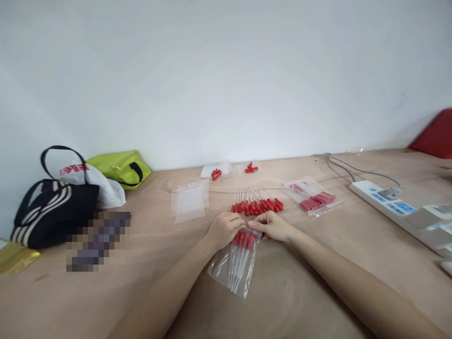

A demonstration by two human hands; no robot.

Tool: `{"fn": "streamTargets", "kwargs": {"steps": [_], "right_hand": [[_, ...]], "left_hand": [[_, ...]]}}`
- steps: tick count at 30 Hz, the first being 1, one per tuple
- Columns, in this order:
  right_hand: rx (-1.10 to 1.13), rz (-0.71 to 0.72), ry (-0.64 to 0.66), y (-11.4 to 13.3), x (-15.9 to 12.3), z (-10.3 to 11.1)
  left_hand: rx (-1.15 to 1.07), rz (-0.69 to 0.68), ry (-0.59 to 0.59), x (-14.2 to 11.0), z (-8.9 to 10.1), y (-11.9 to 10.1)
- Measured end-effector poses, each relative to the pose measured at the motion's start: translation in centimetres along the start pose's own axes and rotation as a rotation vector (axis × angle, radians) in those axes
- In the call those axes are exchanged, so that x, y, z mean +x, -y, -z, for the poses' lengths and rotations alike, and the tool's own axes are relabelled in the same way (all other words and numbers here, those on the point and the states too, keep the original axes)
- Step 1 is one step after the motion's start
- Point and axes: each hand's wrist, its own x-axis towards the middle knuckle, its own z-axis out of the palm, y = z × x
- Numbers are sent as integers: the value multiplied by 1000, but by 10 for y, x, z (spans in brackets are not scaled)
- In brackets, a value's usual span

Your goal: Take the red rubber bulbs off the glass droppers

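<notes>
A clear zip bag [226,269] lies flat in front of me, holding several thin pale sticks with red ends. My left hand [227,229] has its fingers closed on the bag's upper edge, above the red ends. At the same edge, my right hand [270,226] pinches the corner between thumb and fingers. Just beyond my hands, loose red-ended sticks [257,206] are spread in a row, red ends toward me. Off to the right lies another clear bag [310,195] with red-ended sticks in it. Flat bags [190,200] are stacked on the left.
Small red pieces [216,174] and more red pieces [251,167] lie near the wall on clear bags. A white power strip [395,207] with plugs and a grey cable stands right. At left are a black bag [60,212], a white plastic bag [109,188] and a lime-green pouch [130,162].
</notes>
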Motion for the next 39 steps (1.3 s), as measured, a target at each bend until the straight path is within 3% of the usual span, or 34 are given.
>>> {"fn": "streamTargets", "kwargs": {"steps": [5,9,17,33,39], "right_hand": [[-3,-29,-24,0,0,0],[60,-50,-24,-1,1,-1],[67,-69,-42,-3,1,-1],[97,-52,-21,0,0,-1],[4,12,-14,6,-1,-1]], "left_hand": [[-117,39,4,-1,0,1],[-202,42,-76,-6,-2,7],[-172,56,-137,-9,-7,11],[-183,91,-68,-6,-1,7],[-158,95,-67,-7,-3,8]]}}
